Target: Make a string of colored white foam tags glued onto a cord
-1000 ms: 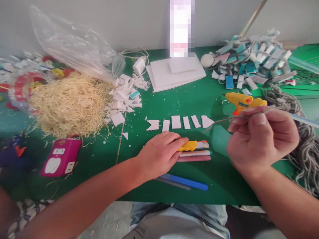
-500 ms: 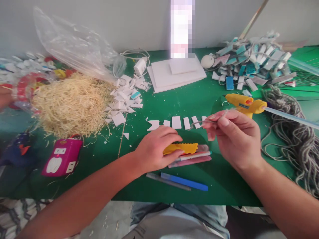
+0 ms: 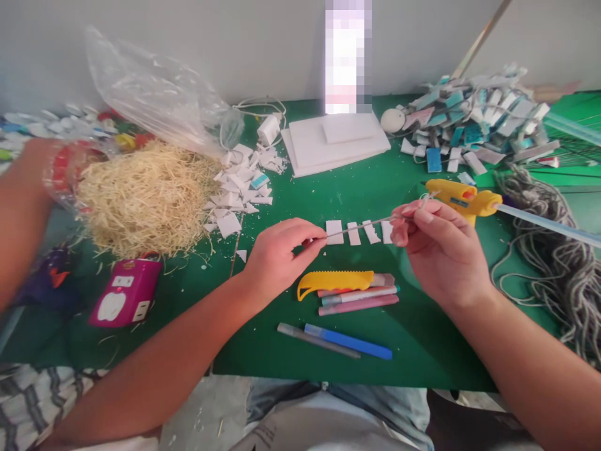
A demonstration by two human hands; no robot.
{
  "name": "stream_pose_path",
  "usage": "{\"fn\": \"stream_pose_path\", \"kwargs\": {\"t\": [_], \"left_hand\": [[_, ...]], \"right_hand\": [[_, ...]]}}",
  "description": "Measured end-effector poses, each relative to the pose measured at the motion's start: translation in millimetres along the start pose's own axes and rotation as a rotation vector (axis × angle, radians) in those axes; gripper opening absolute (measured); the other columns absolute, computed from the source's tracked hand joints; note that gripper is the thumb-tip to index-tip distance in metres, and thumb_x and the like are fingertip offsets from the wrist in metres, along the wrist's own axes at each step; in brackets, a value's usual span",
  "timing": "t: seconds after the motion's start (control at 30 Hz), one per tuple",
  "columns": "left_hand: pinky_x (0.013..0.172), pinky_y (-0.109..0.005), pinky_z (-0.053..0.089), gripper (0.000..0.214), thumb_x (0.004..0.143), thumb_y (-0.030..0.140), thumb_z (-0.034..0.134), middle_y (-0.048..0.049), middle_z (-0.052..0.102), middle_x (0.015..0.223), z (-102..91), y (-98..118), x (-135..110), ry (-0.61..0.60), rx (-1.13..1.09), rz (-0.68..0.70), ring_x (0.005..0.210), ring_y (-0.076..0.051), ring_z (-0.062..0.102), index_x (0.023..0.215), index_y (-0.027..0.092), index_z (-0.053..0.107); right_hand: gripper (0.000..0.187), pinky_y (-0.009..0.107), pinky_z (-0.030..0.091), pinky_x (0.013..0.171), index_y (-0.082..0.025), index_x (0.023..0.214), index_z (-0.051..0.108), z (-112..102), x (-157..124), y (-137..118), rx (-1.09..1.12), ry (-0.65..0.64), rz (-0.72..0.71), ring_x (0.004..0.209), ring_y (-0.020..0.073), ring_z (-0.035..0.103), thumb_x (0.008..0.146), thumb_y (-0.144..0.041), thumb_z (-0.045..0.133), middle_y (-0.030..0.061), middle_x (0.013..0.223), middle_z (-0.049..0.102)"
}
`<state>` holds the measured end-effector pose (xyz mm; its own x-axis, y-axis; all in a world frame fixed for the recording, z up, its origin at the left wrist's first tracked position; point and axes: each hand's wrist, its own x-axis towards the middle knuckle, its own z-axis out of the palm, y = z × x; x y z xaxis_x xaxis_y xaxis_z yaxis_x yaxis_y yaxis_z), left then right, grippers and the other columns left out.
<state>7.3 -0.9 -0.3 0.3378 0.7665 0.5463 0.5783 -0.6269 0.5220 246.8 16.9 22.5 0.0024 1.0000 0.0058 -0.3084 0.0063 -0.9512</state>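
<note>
Both my hands hold one thin grey strand stretched level above the green table. My left hand pinches its left end, fingers closed. My right hand pinches the right end, fingers closed too. Under the strand lies a row of small white foam pieces. Just in front of my left hand a yellow utility knife rests on the table beside pink and white pens. A blue pen lies nearer me.
A yellow glue gun lies behind my right hand. Grey yarn is heaped at the right. A straw pile, a plastic bag, white foam scraps, foam sheets and a pink box fill the left and back. Another person's arm shows at far left.
My left hand let go of the yellow knife and rose to pinch the strand's free end. My right hand moved left and down with the strand. Another person's arm came in at the left.
</note>
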Motion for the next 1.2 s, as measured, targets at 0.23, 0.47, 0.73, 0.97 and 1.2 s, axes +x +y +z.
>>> {"fn": "stream_pose_path", "kwargs": {"t": [0.23, 0.47, 0.73, 0.97, 1.2], "left_hand": [[0.074, -0.022, 0.058, 0.009, 0.098, 0.012, 0.066, -0.0026, 0.079, 0.087, -4.4, -13.5, 0.2, 0.054, 0.183, 0.05, 0.079, -0.013, 0.074, 0.095, 0.017, 0.074], [0.074, -0.025, 0.058, 0.013, 0.099, 0.015, 0.064, -0.0021, 0.077, 0.085, -5.1, -23.0, 0.7, 0.027, 0.246, 0.032, 0.079, -0.014, 0.072, 0.091, 0.018, 0.073], [0.074, -0.027, 0.057, 0.019, 0.102, 0.017, 0.058, -0.0037, 0.075, 0.091, -3.0, -27.1, -1.4, -0.071, 0.308, 0.022, 0.083, -0.016, 0.07, 0.094, 0.02, 0.075], [0.075, -0.027, 0.057, 0.019, 0.102, 0.017, 0.058, -0.0033, 0.074, 0.09, 0.7, -27.4, -1.8, -0.078, 0.341, 0.054, 0.083, -0.016, 0.07, 0.096, 0.02, 0.076], [0.075, -0.026, 0.057, 0.02, 0.102, 0.016, 0.058, -0.0045, 0.074, 0.091, 1.8, -28.6, -2.5, -0.089, 0.31, 0.072, 0.084, -0.016, 0.069, 0.099, 0.018, 0.077]], "right_hand": [[0.021, 0.027, 0.051, 0.052, -0.023, 0.069, 0.066, -10.1, 6.3, 2.4, -0.215, 0.152, -0.061, 0.052, 0.0099, 0.056, 0.074, -0.03, 0.086, -0.0016, 0.072, 0.067], [0.005, 0.029, 0.042, 0.049, -0.024, 0.068, 0.071, -12.5, 10.7, -7.4, -0.85, 0.206, -0.084, 0.049, 0.0132, 0.052, 0.072, -0.026, 0.074, -0.0023, 0.058, 0.062], [0.011, 0.029, 0.038, 0.054, -0.023, 0.07, 0.073, -23.0, 12.0, -4.4, -1.413, -0.069, -0.266, 0.062, 0.0168, 0.06, 0.078, -0.021, 0.066, 0.0042, 0.078, 0.074], [0.013, 0.032, 0.044, 0.059, -0.023, 0.077, 0.078, -25.8, 11.5, -1.7, -1.553, -0.115, -0.274, 0.069, 0.0207, 0.065, 0.081, -0.02, 0.066, 0.0058, 0.083, 0.076], [0.021, 0.034, 0.042, 0.061, -0.023, 0.088, 0.082, -30.9, 10.5, 0.9, -1.705, -0.172, -0.338, 0.075, 0.0233, 0.068, 0.087, -0.021, 0.061, 0.0071, 0.088, 0.078]]}}
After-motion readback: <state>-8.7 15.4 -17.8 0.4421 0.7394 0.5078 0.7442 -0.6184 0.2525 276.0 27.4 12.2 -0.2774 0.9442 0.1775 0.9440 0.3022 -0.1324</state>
